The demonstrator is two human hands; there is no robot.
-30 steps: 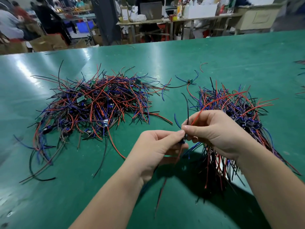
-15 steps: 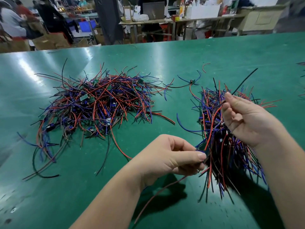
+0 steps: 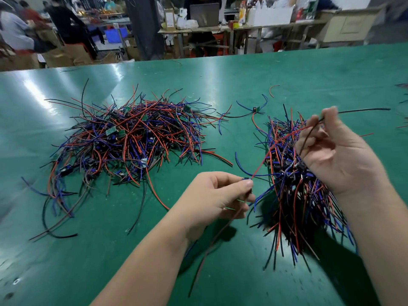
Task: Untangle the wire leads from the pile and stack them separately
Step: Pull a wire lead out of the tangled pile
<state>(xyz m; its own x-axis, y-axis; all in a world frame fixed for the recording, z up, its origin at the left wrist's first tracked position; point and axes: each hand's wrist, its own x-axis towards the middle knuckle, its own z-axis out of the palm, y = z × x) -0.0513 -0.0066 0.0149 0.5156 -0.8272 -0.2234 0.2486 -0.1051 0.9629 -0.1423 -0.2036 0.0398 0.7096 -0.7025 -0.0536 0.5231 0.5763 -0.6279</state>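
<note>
A broad glossy green table fills the view. On its left half sprawls a large tangled pile of red, blue and black wire leads with small green circuit boards caught among them. Right of centre lies a narrower bundle of the same leads, their wires running roughly parallel toward the near edge. The right hand is raised over this bundle, fingers curled, pinching a thin black wire whose free end sticks out to the right. The left hand, lower and between the two heaps, pinches a small dark module between thumb and forefinger. A taut red wire runs from it up to the right hand. A single stray lead rests on the table beyond, between the heaps.
</note>
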